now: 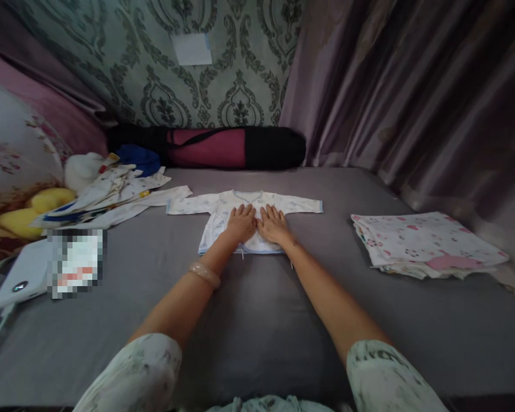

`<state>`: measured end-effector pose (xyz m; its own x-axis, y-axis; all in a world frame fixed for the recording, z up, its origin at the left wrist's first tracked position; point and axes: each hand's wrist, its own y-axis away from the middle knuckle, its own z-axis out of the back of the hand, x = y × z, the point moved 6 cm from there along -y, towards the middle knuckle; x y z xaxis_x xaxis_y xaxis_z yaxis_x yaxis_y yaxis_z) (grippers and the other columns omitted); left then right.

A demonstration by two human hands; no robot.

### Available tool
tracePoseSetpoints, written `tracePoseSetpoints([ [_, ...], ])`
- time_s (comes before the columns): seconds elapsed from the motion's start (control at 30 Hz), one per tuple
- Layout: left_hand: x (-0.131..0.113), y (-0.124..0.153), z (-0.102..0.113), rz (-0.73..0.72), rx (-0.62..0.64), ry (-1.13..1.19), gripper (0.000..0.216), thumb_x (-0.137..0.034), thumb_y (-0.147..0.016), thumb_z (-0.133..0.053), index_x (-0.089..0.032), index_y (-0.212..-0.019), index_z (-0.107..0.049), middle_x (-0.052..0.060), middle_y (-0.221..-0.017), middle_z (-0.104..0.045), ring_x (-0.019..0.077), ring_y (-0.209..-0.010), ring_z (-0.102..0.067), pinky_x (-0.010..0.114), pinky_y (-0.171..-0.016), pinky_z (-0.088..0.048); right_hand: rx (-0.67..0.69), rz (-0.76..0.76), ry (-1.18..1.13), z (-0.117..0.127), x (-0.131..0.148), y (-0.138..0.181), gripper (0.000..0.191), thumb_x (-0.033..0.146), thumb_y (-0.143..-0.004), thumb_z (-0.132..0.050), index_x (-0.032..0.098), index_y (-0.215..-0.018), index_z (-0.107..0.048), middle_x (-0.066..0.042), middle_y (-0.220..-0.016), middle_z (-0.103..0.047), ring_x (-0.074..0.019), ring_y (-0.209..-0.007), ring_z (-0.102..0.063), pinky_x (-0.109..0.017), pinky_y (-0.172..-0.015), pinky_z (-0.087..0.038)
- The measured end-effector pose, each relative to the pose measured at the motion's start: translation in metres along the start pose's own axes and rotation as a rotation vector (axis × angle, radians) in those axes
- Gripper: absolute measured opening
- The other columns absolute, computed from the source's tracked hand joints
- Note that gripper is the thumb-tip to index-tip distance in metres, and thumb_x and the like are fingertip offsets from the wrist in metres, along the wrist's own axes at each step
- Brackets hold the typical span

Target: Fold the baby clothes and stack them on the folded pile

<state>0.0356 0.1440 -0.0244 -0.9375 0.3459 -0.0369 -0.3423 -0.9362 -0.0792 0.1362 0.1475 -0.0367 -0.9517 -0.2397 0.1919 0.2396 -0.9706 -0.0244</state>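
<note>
A small white baby shirt with a pale blue print and blue trim lies spread on the grey sheet, both sleeves stretched out sideways. My left hand rests flat on the middle of its front, fingers pointing away from me. Beside it, my right hand presses flat on the cloth too, fingers a little apart. The thumbs nearly meet. Thin ties hang out at the shirt's lower hem. Part of the front is hidden under my hands.
To the right lies a folded stack of printed white cloths. A heap of small clothes sits at the left, near yellow and white plush toys. A white device is in front of them. A black and red rolled bag lies along the wall.
</note>
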Motion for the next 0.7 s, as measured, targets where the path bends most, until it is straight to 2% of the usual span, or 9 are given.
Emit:
tracePoseSetpoints([
  [0.07,-0.005,-0.005,0.004,0.001,0.037,-0.031,0.046,-0.023,-0.093,-0.032,-0.012,-0.135,-0.046,0.011,-0.149,-0.037,0.0298,-0.139,-0.028,0.050,-0.112,-0.024,0.031,0.014,-0.043,0.005,-0.007,-0.010,0.051,0.034,-0.097,-0.028,0.013,-0.142,-0.039,-0.013,-0.150,-0.035,-0.0262,-0.137,-0.031,-0.041,-0.111,-0.023],
  [0.17,-0.014,-0.011,0.007,-0.017,0.004,-0.040,0.047,-0.021,-0.093,-0.029,-0.008,-0.136,-0.043,0.014,-0.149,-0.036,0.0268,-0.141,-0.025,0.046,-0.114,-0.020,-0.068,-0.021,-0.065,0.021,-0.023,-0.026,0.047,0.023,-0.096,-0.024,0.013,-0.137,-0.044,-0.012,-0.142,-0.047,-0.0204,-0.130,-0.042,-0.033,-0.107,-0.029],
  [0.27,-0.019,-0.012,0.000,-0.021,-0.038,-0.009,0.054,-0.036,-0.097,-0.024,-0.008,-0.141,-0.037,0.015,-0.150,-0.034,0.0265,-0.140,-0.027,0.043,-0.115,-0.019,-0.130,-0.082,-0.012,0.027,-0.039,-0.035,0.050,0.026,-0.097,-0.025,0.006,-0.140,-0.039,-0.015,-0.148,-0.037,-0.0241,-0.138,-0.029,-0.039,-0.112,-0.020],
  [0.37,-0.017,-0.010,-0.012,0.008,-0.054,0.024,0.064,-0.049,-0.096,-0.020,-0.007,-0.142,-0.036,0.017,-0.151,-0.031,0.0285,-0.141,-0.025,0.044,-0.115,-0.018,-0.073,-0.086,0.027,0.018,-0.045,-0.039,0.058,0.037,-0.098,-0.024,0.004,-0.145,-0.030,-0.015,-0.154,-0.025,-0.0277,-0.142,-0.016,-0.047,-0.114,-0.012],
  [0.53,-0.016,-0.006,-0.018,0.015,-0.094,0.049,0.064,-0.051,-0.096,-0.020,-0.011,-0.144,-0.034,0.018,-0.151,-0.030,0.0297,-0.142,-0.022,0.053,-0.113,-0.015,-0.043,-0.101,0.041,0.007,-0.048,-0.039,0.060,0.043,-0.098,-0.019,0.010,-0.148,-0.027,-0.012,-0.154,-0.025,-0.0284,-0.141,-0.018,-0.052,-0.113,-0.011],
  [0.7,-0.016,-0.006,-0.015,0.018,-0.069,0.040,0.062,-0.048,-0.096,-0.020,-0.012,-0.144,-0.033,0.018,-0.152,-0.030,0.0288,-0.142,-0.022,0.054,-0.113,-0.016,-0.060,-0.110,0.029,0.007,-0.047,-0.040,0.060,0.043,-0.098,-0.020,0.011,-0.148,-0.027,-0.011,-0.155,-0.024,-0.0280,-0.141,-0.018,-0.051,-0.113,-0.010],
])
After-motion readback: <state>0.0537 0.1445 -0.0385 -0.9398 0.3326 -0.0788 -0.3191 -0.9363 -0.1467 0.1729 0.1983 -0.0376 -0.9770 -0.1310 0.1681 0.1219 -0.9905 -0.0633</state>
